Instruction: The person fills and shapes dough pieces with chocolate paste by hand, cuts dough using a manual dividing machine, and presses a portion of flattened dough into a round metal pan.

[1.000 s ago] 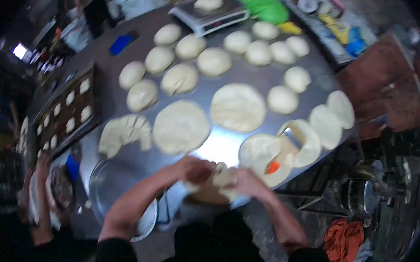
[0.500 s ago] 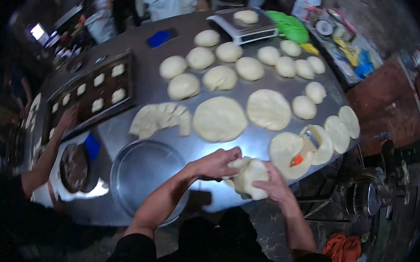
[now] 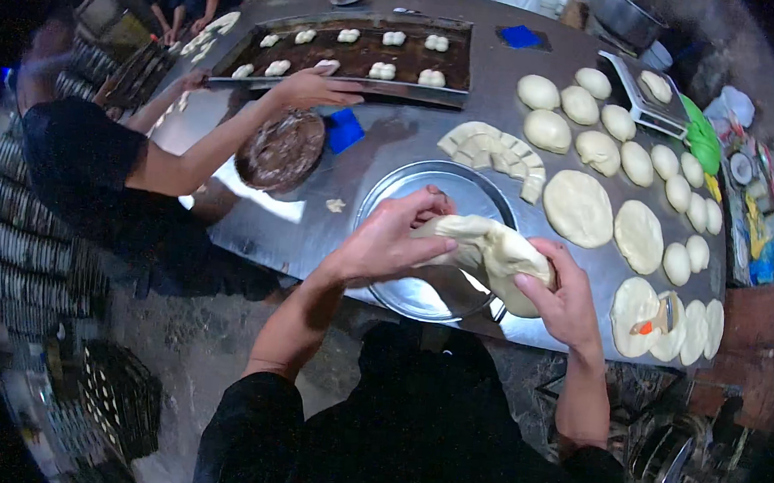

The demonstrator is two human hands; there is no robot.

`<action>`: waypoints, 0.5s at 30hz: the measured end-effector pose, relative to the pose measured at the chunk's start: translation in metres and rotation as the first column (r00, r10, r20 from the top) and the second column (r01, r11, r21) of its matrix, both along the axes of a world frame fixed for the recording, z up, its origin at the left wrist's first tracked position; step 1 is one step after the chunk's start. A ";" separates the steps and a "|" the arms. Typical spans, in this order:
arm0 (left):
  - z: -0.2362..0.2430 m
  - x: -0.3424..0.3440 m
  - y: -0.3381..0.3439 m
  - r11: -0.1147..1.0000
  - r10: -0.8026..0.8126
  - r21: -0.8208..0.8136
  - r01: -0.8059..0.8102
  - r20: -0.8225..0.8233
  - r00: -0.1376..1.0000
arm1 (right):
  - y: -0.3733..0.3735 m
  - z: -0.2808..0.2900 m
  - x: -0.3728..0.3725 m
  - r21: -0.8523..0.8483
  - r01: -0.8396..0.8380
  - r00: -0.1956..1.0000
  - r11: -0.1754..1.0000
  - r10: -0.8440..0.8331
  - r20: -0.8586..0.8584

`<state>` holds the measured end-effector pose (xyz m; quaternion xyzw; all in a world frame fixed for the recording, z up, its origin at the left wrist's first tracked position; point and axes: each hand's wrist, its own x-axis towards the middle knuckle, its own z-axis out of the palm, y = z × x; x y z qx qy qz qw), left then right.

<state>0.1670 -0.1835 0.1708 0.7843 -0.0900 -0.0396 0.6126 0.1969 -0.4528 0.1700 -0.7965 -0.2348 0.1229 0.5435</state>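
Observation:
Between my two hands a soft sheet of pale dough (image 3: 504, 260) hangs stretched and folded over the near side of a round metal pan (image 3: 441, 175). My left hand (image 3: 396, 235) pinches its left end, with thumb and fingers closed. At the right end, my right hand (image 3: 567, 299) grips the edge, thumb on top. The pan stands on the metal table, partly hidden by the dough and my left hand. Just beyond it lies a curved strip of cut dough pieces (image 3: 492, 152). Flattened dough rounds (image 3: 578, 208) lie to the right.
A co-worker's hand (image 3: 312, 88) reaches over a dark baking tray (image 3: 357, 87) of small dough pieces at far left. Beside it are a brown-coated bowl (image 3: 281, 149) and a blue scraper (image 3: 345, 129). Dough balls (image 3: 547, 131), a scale (image 3: 640, 93) and an orange-ended wooden-handled tool (image 3: 655, 325) occupy the right.
My view has swung left, and my hands with the dough have moved from beside the pan to above it. The dough is now spread wider between them. The co-worker's arm has shifted along the tray.

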 end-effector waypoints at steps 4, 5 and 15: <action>-0.018 0.005 0.033 0.987 0.103 -0.120 -0.107 -0.041 0.994 | 0.043 -0.010 0.038 0.091 -0.100 0.991 0.991 0.108 -0.085; -0.034 0.014 0.042 0.989 0.148 -0.001 -0.149 -0.104 0.983 | 0.054 -0.025 0.053 0.061 -0.147 0.977 0.987 0.154 -0.147; -0.230 -0.028 0.011 0.211 -0.216 0.972 -0.105 0.151 0.965 | 0.159 -0.216 0.015 -0.555 0.188 0.908 0.810 0.072 0.412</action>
